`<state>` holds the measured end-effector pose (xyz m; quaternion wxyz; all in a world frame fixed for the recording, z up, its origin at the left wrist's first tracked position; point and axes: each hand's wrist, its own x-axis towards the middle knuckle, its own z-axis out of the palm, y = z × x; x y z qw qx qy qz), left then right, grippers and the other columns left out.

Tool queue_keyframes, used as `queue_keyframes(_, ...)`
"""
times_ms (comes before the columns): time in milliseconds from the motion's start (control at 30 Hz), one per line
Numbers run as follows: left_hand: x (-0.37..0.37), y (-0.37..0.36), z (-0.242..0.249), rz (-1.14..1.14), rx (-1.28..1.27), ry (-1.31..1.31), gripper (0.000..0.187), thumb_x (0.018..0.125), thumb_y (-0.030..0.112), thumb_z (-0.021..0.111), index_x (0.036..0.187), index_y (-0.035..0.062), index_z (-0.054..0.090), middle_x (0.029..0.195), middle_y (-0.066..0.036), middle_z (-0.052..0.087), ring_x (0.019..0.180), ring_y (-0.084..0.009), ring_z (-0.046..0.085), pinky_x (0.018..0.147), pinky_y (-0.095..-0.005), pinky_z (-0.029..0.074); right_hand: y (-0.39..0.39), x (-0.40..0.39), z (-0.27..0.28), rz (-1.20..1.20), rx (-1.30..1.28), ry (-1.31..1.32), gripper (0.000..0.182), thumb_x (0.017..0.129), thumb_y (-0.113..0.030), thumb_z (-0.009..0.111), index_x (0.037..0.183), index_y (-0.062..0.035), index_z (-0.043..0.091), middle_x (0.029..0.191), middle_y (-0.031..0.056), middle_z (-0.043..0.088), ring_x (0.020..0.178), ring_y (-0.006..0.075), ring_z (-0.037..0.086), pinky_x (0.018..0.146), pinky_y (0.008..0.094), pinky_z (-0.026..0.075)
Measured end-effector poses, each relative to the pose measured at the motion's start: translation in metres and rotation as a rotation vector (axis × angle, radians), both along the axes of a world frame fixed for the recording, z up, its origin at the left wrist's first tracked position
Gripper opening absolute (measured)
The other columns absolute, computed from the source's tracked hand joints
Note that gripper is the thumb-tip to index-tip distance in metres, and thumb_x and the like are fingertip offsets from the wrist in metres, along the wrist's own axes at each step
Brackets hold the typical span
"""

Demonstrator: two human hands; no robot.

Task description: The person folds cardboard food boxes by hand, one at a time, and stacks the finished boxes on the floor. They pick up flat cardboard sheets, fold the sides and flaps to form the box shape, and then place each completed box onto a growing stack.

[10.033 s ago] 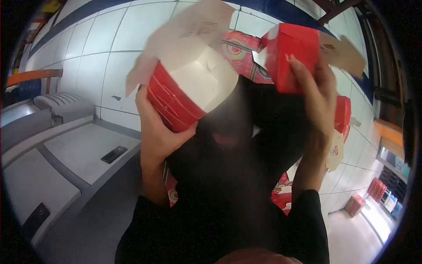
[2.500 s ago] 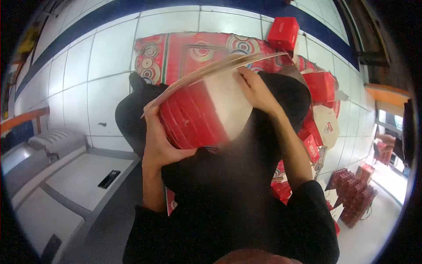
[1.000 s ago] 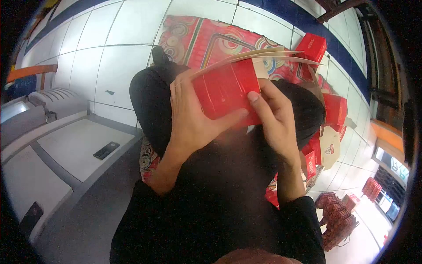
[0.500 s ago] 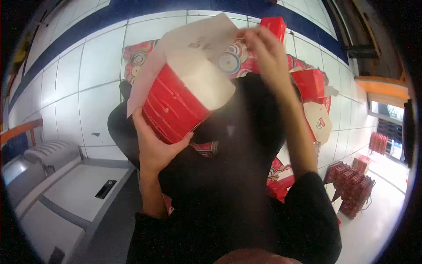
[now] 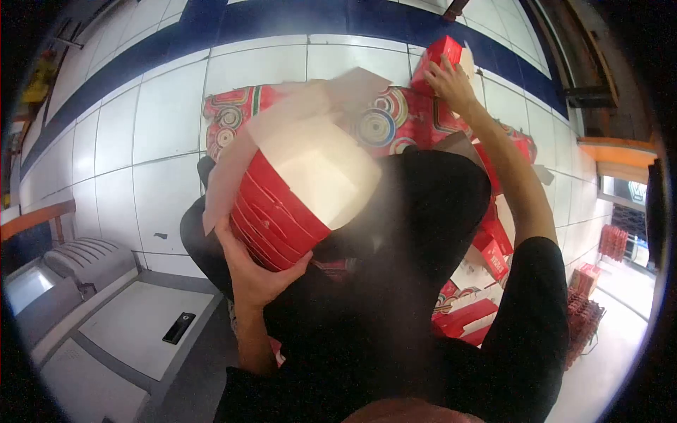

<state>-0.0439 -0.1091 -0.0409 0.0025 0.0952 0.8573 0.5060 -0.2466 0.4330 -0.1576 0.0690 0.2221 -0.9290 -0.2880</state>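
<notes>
Fingers of the left hand (image 5: 255, 276) are wrapped around the nested carton stack (image 5: 278, 215) – thumb on the near side, the rest round the left. Stack is tilted over the lap, left of center, white inside of the top carton showing, pale flaps (image 5: 229, 166) fanned out past it toward the far edge of the mat (image 5: 423, 116).

Right hand (image 5: 453, 86) is stretched out, fingers spread on the red box (image 5: 434, 62) at the mat's far edge, toward the right corner. Seems to be touching; can't tell if it's gripped – hand covers part of it.

More boxes along the mat's right side: a folded red carton (image 5: 492, 258) and red-and-white pieces (image 5: 469, 317) nearer the body. Gray-white chest (image 5: 144, 324) at far left, apart from the mat.
</notes>
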Motion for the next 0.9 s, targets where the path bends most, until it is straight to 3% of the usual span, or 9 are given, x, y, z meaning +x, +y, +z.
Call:
queue_keyframes(167,0.001,-0.015,-0.014,0.113,0.037,0.065,0.132,0.059,0.023,0.101,0.16,0.0014,0.017,0.154,-0.023,0.038,0.145,-0.0368,0.041,0.121,-0.0513,0.036,-0.029,-0.026,0.062,0.032,-0.446,0.192,0.063,0.077,-0.023,0.085,0.134,-0.0127,0.059,0.127,0.0081,0.067,0.122,0.0326,0.062,0.093,0.0471,0.057)
queue_keyframes(300,-0.001,-0.029,-0.014,0.279,0.146,0.144,0.132,0.063,0.018,0.099,0.162,0.0024,0.013,0.157,-0.024,0.037,0.146,-0.0373,0.04,0.122,-0.0495,0.034,-0.103,-0.031,0.137,-0.025,-0.856,0.301,0.069,0.081,-0.026,0.087,0.139,-0.0081,0.054,0.125,0.0145,0.07,0.113,0.0361,0.068,0.095,0.0438,0.056)
queue_keyframes(367,0.0,-0.033,-0.01,0.377,0.308,0.141,0.126,0.067,0.017,0.096,0.161,0.0009,0.014,0.152,-0.023,0.041,0.143,-0.0373,0.042,0.12,-0.0487,0.035,-0.137,-0.028,0.156,-0.137,-1.636,0.32,0.082,0.083,-0.035,0.088,0.143,0.0009,0.046,0.122,0.023,0.07,0.11,0.0327,0.07,0.097,0.0405,0.055)
queue_keyframes(467,0.002,-0.041,-0.005,0.437,0.407,0.101,0.124,0.069,0.019,0.094,0.163,0.0018,0.014,0.154,-0.021,0.041,0.141,-0.0344,0.046,0.122,-0.0507,0.036,-0.154,-0.016,0.099,-0.269,-1.894,0.384,0.105,0.082,-0.05,0.088,0.15,0.01,0.035,0.136,0.0302,0.062,0.118,0.0371,0.066,0.102,0.0423,0.053)
queue_keyframes(533,0.005,-0.049,-0.009,0.415,0.379,0.161,0.123,0.07,0.019,0.093,0.162,0.001,0.014,0.153,-0.021,0.042,0.14,-0.0338,0.046,0.121,-0.0501,0.036,-0.216,0.046,0.096,-0.584,-2.094,0.181,0.107,0.087,-0.049,0.083,0.154,0.0138,0.029,0.15,0.0339,0.048,0.133,0.0415,0.056,0.111,0.0466,0.047)
queue_keyframes(600,0.012,-0.062,-0.012,0.403,0.334,0.205,0.121,0.07,0.018,0.092,0.162,0.0002,0.015,0.152,-0.02,0.043,0.139,-0.0331,0.047,0.121,-0.0495,0.037,-0.242,0.089,0.03,-0.561,-1.907,0.116,0.097,0.095,-0.041,0.077,0.156,0.014,0.025,0.157,0.0372,0.038,0.145,0.0453,0.043,0.119,0.0502,0.038)
queue_keyframes(667,0.021,-0.072,-0.016,0.386,0.27,0.283,0.12,0.071,0.017,0.09,0.163,-0.0002,0.015,0.151,-0.019,0.043,0.139,-0.0323,0.047,0.12,-0.0477,0.038,-0.265,0.139,0.027,-0.282,-1.454,0.103,0.085,0.093,-0.026,0.076,0.156,0.0093,0.031,0.159,0.0367,0.035,0.149,0.0503,0.037,0.123,0.0529,0.032)
queue_keyframes(800,0.03,-0.086,-0.025,0.369,0.311,0.289,0.121,0.07,0.016,0.09,0.163,-0.0002,0.014,0.151,-0.019,0.043,0.138,-0.0315,0.047,0.118,-0.0461,0.04,-0.282,0.149,0.037,-0.178,-1.107,-0.093,0.076,0.086,-0.017,0.079,0.15,0.0036,0.044,0.158,0.0315,0.041,0.147,0.0504,0.039,0.123,0.0551,0.033)
queue_keyframes(900,0.025,-0.08,-0.019,0.364,0.312,0.345,0.123,0.069,0.016,0.091,0.164,-0.0002,0.014,0.152,-0.018,0.042,0.138,-0.0315,0.047,0.117,-0.046,0.041,-0.31,0.129,0.005,0.145,-0.955,-0.238,0.054,0.083,-0.018,0.079,0.132,-0.0026,0.061,0.15,0.0231,0.054,0.145,0.0442,0.045,0.122,0.0569,0.035)
